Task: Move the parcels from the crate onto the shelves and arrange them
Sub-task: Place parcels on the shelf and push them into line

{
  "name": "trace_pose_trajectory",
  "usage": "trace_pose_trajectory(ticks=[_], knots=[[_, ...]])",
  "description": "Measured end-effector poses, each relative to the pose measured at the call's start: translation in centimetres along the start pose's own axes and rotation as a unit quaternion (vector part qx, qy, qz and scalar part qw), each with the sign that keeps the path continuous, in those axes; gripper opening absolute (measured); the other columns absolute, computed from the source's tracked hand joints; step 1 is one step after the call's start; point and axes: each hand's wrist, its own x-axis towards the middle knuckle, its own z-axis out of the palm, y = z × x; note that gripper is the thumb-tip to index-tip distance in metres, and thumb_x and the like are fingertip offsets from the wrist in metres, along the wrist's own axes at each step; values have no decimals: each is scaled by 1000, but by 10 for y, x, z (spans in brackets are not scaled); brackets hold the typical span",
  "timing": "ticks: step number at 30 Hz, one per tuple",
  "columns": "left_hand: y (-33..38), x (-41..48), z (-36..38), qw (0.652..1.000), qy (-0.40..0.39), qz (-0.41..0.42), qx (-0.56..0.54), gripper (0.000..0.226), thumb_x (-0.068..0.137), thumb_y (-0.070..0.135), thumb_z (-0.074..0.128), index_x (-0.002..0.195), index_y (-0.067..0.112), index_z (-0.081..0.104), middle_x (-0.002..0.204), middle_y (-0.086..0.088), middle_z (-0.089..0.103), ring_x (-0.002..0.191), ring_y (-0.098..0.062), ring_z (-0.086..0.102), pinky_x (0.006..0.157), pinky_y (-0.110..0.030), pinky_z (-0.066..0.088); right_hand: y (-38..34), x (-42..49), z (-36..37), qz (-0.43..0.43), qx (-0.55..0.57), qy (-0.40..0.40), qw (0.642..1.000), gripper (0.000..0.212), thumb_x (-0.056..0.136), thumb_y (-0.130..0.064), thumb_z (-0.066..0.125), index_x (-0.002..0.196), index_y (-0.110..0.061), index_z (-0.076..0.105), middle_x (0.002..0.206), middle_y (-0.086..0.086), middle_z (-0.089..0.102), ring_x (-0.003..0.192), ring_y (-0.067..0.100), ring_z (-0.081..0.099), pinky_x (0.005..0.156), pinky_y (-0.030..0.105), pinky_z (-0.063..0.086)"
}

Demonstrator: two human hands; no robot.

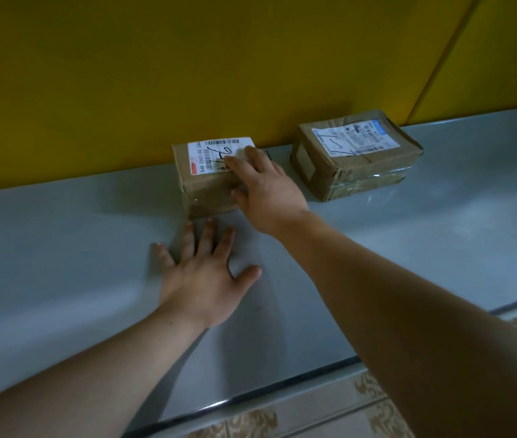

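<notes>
Forward, right hand (pixel 270 191) flat atop parcel (pixel 208 186)

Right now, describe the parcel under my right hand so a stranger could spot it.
Two brown parcels sit on the grey shelf against the yellow wall. Yours is the left parcel, under the right hand. Its label has a red patch; the bulkier right parcel has a blue-edged one.

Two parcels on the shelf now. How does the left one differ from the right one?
The left parcel is smaller than the right parcel. The right hand rests on the left parcel; the right parcel is untouched. The left parcel's label is white with a red mark; the right parcel's has a blue strip. Both are taped brown cardboard with handwritten marks, on the grey shelf.
</notes>
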Motion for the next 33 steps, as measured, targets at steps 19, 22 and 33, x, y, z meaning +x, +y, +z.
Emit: trace_pose_trajectory(ticks=[19,22,33], knots=[[-4,1,0,1000,20,15,-4,83,83,79,15,153,35,5,163,3,-9,148,-26,-15,111,-66,-1,70,-22,-41,271,-70,28,960,72,95,-49,50,155,-31,15,165,12,8,151,40,-3,118,63,5],[-5,1,-3,1000,3,15,-24,85,82,80,16,153,36,4,163,4,-7,148,-25,-14,113,-63,0,61,-36,-53,262,-61,19,963,79,96,-54,47,158,-29,5,167,9,2,152,35,-5,121,57,3],[-32,-43,-51,985,-82,90,-123,79,86,61,56,152,31,24,161,0,16,148,-22,12,119,-45,13,10,-152,-94,296,-76,-95,948,80,94,-66,43,158,-24,19,165,9,16,152,28,10,123,48,12]])
